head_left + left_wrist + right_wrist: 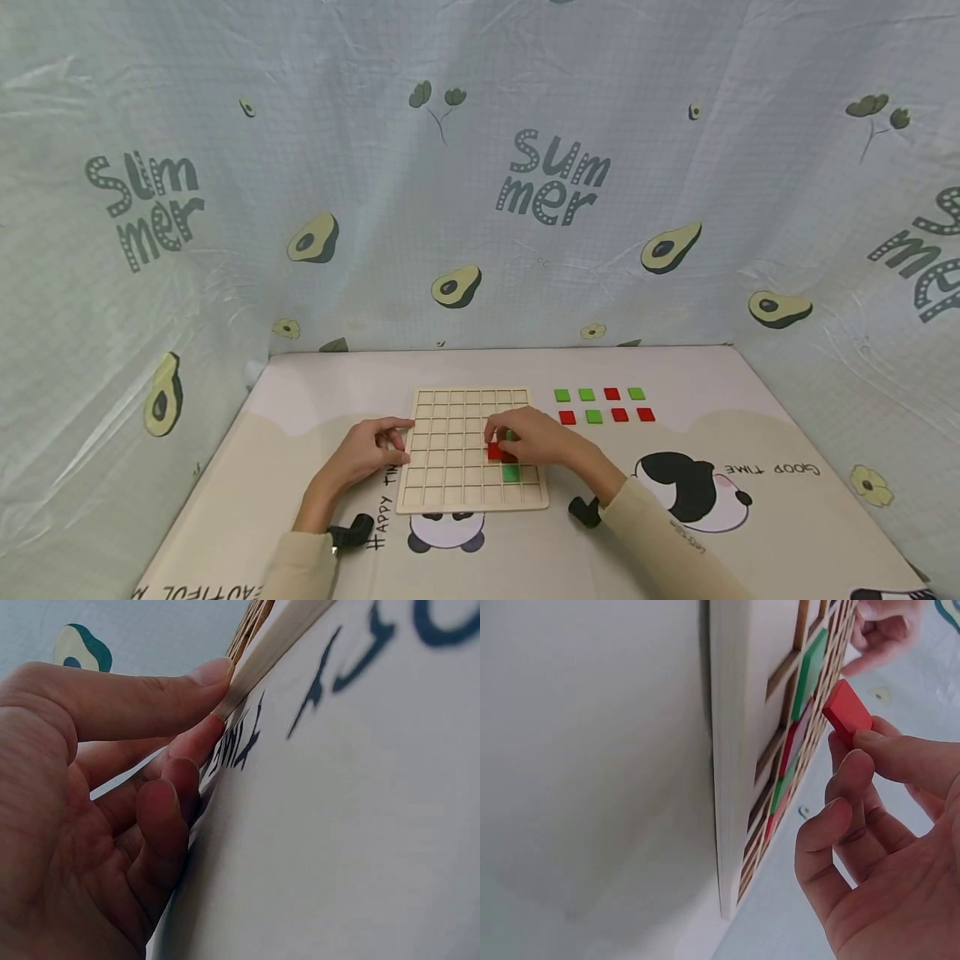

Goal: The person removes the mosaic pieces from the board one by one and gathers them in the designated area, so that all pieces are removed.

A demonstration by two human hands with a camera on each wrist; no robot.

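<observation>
My right hand (534, 435) pinches a square red tile (847, 711) between thumb and fingers, tilted just above a wooden grid board (408, 498). In the right wrist view, a green tile (810, 673), a red tile (788, 750), another green tile (781, 787) and another red tile (771, 825) lie in a row in the board's cells. My left hand (366, 448) touches the board's left edge. In the left wrist view its thumb (165, 701) rests against the wooden rim, and the other fingers are loosely bent.
Right of the board, several loose green tiles (562, 396) and red tiles (567, 417) lie in two rows on the table. A printed cloth with panda drawings (693, 492) covers the table. Patterned curtain walls (367, 300) stand behind and at both sides.
</observation>
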